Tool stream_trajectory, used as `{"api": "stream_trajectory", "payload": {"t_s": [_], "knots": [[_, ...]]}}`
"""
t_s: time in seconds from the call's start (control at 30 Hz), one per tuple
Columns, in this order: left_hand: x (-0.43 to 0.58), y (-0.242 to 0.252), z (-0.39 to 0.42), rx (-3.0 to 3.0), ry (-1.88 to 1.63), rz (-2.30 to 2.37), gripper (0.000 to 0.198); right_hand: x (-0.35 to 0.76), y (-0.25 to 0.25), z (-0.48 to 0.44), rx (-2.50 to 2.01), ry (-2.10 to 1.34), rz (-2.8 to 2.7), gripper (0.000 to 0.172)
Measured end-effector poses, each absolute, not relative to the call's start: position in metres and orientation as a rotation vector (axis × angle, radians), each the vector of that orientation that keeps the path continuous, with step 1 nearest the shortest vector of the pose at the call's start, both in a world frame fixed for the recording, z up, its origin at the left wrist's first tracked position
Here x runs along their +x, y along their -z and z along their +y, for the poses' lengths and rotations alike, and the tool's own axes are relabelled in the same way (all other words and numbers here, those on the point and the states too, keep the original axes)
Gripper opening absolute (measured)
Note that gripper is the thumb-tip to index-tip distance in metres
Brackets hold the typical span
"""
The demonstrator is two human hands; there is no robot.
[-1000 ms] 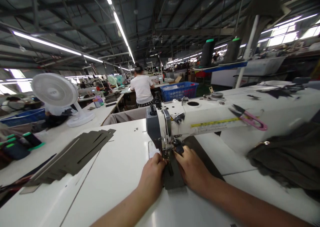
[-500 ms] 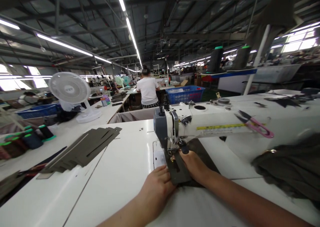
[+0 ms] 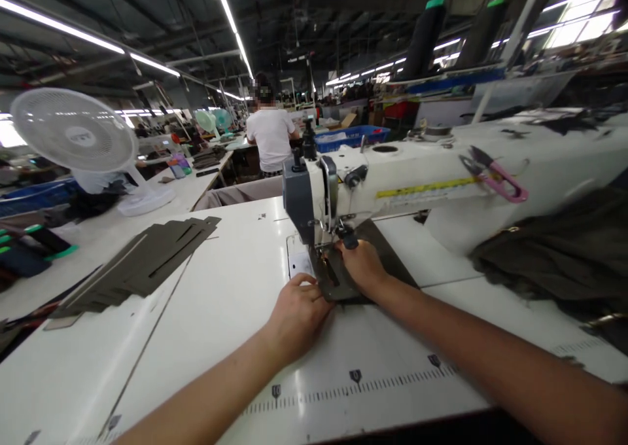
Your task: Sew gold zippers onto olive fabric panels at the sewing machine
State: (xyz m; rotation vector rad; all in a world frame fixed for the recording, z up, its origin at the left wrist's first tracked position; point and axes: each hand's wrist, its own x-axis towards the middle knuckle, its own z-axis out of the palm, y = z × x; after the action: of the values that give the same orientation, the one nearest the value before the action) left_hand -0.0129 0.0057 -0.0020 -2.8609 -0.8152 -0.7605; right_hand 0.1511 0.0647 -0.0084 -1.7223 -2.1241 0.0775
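Observation:
A dark grey-green fabric piece (image 3: pixel 392 258) lies under the needle area of a white sewing machine (image 3: pixel 417 170). My left hand (image 3: pixel 298 311) rests at the fabric's near left edge, its fingers bent and close together beside the metal plate; whether they pinch the cloth is hidden. On top of the fabric, right of the presser foot, is my right hand (image 3: pixel 363 265). Its fingertips are partly hidden behind the machine's dark attachment. A narrow slot shows in the fabric between the hands.
Stacked grey-green pieces (image 3: pixel 147 255) lie on the left. Pink-handled scissors (image 3: pixel 495 173) rest on the machine arm. Dark cloth (image 3: pixel 554 255) is bunched at the right. Beyond are a white fan (image 3: pixel 78 134), a blue basket (image 3: pixel 350 137) and a person in a white shirt (image 3: pixel 271 137).
The view has tilted downward, so the machine and hands appear higher and the ruler marks on the table's near edge show. Both hands remain beside the needle area on the fabric.

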Motion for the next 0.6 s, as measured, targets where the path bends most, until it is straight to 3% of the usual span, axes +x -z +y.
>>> {"api": "stream_trajectory", "payload": {"t_s": [0.2, 0.43, 0.6], "knots": [[-0.012, -0.001, 0.004, -2.857, 0.727, -0.827, 0.024, 0.155, 0.004, 0.06, -1.73, -0.092, -2.171, 0.02], [-0.012, 0.001, 0.004, -2.867, 0.686, -0.853, 0.023, 0.146, 0.008, 0.074, -1.897, -0.084, -2.025, 0.033], [-0.019, -0.003, -0.011, -2.895, 0.677, -0.948, 0.017, 0.154, -0.001, 0.048, -1.724, -0.101, -2.104, 0.022]]}}
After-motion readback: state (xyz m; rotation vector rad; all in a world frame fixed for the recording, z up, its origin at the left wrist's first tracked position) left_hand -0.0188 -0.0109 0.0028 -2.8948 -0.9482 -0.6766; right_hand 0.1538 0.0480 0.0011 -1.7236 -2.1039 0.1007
